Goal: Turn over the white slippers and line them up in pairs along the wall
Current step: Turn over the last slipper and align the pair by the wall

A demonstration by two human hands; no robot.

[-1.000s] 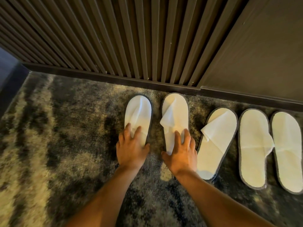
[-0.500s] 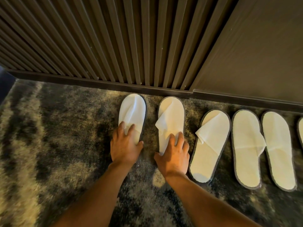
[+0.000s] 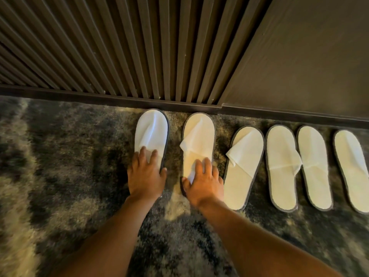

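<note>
Several white slippers with dark trim lie face up, toes toward the wall, in a row on the carpet. My left hand (image 3: 146, 176) presses on the heel half of the leftmost slipper (image 3: 151, 130), thumb at its right edge. My right hand (image 3: 203, 182) holds the heel of the slipper beside it (image 3: 199, 136), thumb hooked at its left edge. Both toes lie close to the skirting board (image 3: 79, 95). To the right lie a third slipper (image 3: 244, 166), slightly angled, then a fourth (image 3: 281, 166), a fifth (image 3: 314, 166) and a sixth (image 3: 351, 168), cut by the frame edge.
A dark slatted wall (image 3: 119, 47) rises behind the skirting, meeting a smooth dark panel (image 3: 309, 56) on the right. The floor is a mottled grey and beige shaggy carpet (image 3: 60, 166), bare to the left of the slippers.
Both hands have slid their two slippers forward, so the toes now lie nearer the skirting. The view has shifted, and one more slipper shows at the right edge.
</note>
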